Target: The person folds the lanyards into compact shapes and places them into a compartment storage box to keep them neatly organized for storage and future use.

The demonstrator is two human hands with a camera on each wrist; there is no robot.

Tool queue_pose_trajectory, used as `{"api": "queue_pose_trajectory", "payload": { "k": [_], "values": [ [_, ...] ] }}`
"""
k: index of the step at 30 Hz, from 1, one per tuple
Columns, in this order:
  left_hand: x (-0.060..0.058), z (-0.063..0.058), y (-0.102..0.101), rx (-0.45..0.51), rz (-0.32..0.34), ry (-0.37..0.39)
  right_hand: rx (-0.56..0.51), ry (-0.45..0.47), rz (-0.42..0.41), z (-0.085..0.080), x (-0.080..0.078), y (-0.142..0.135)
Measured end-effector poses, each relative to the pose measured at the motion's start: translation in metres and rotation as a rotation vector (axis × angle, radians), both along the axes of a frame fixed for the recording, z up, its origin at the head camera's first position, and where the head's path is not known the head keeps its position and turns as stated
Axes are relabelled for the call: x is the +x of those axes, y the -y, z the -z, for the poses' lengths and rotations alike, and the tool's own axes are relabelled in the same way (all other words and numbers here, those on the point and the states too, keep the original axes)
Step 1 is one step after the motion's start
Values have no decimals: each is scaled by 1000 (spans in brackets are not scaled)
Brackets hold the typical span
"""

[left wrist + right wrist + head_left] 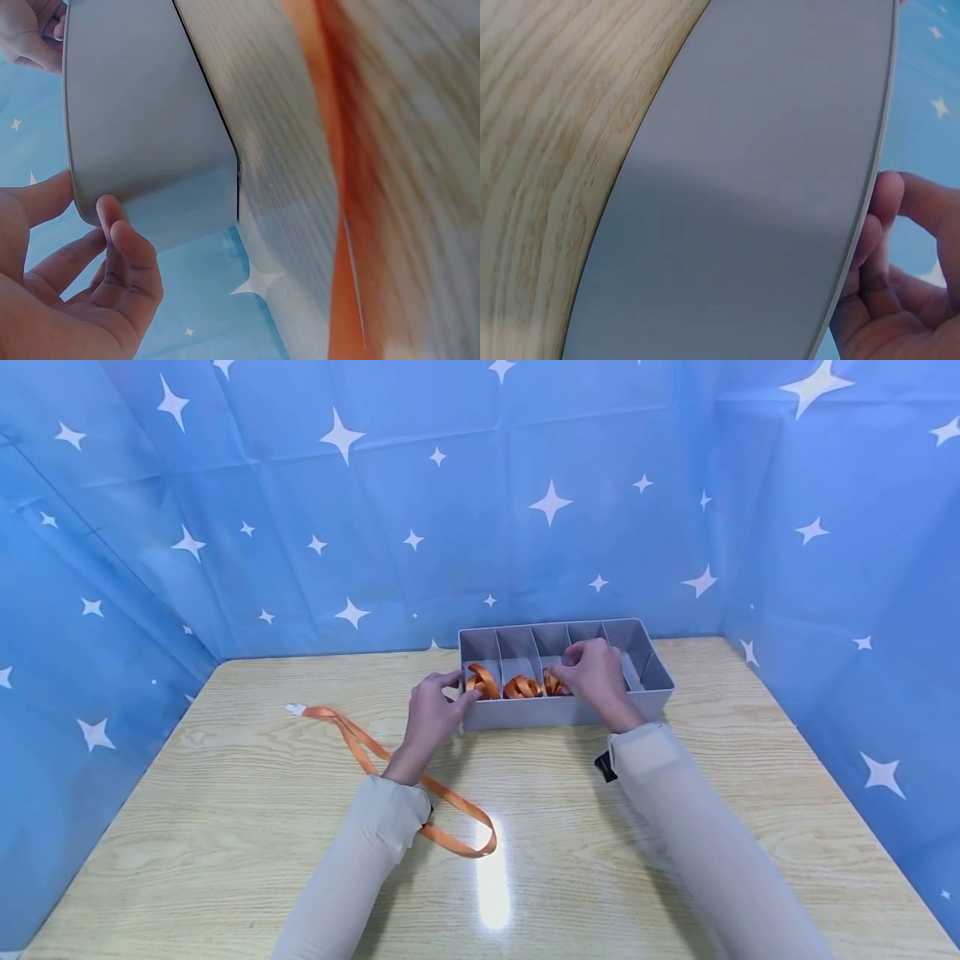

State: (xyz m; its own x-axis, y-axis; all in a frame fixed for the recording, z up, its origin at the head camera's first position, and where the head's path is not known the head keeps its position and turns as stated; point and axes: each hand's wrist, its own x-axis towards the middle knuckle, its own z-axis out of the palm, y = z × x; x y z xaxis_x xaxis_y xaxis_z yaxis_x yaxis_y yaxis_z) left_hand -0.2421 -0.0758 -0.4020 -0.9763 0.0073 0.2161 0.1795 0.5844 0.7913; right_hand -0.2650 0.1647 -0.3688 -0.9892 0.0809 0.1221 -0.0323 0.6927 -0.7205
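Note:
A grey box (540, 714) with a row of compartments stands toward the table's back edge. My left hand (437, 710) grips its near left corner, thumb at the front rim and fingers against the short side; the left wrist view shows this hand (90, 277) too. Coiled orange lanyards lie in the left compartments: one lanyard (482, 682) in the first, another lanyard (522, 687) in the second. In the third, my right hand (597, 677) holds a coiled lanyard (553, 682) at its fingertips. The box wall hides part of the right fingers (885, 199).
A loose orange lanyard (457, 806) with a white end (296, 709) lies stretched across the wooden table (225, 860), passing under my left forearm. A blue curtain (450, 510) with white stars hangs close behind the box and along both sides.

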Motion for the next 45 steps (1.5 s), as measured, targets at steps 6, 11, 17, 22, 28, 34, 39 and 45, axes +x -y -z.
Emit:
{"api": "queue_pose_trajectory", "payload": {
  "k": [6, 11, 17, 22, 28, 34, 39, 45],
  "values": [
    [-1, 0, 0, 9, 5, 1, -2, -53, -1, 2, 2, -1],
    [-1, 1, 1, 10, 23, 2, 6, -129, -9, 4, 6, 0],
    [-2, 0, 5, -15, 62, 8, -26, -188, -8, 2, 12, 3],
    [-2, -2, 7, -25, 102, 12, -46, -230, -59, 0, 21, 9],
    [-3, -5, 15, -57, 182, 9, -75, -251, -150, -2, 34, 21],
    [-1, -9, 25, -73, 250, 3, -100, -252, -223, 1, 42, 33],
    [-1, -10, 36, -97, 288, -28, -101, -270, -284, 4, 49, 42],
    [-1, -8, 56, -126, 325, -30, -79, -213, -377, 6, 61, 55]
  ]
}}
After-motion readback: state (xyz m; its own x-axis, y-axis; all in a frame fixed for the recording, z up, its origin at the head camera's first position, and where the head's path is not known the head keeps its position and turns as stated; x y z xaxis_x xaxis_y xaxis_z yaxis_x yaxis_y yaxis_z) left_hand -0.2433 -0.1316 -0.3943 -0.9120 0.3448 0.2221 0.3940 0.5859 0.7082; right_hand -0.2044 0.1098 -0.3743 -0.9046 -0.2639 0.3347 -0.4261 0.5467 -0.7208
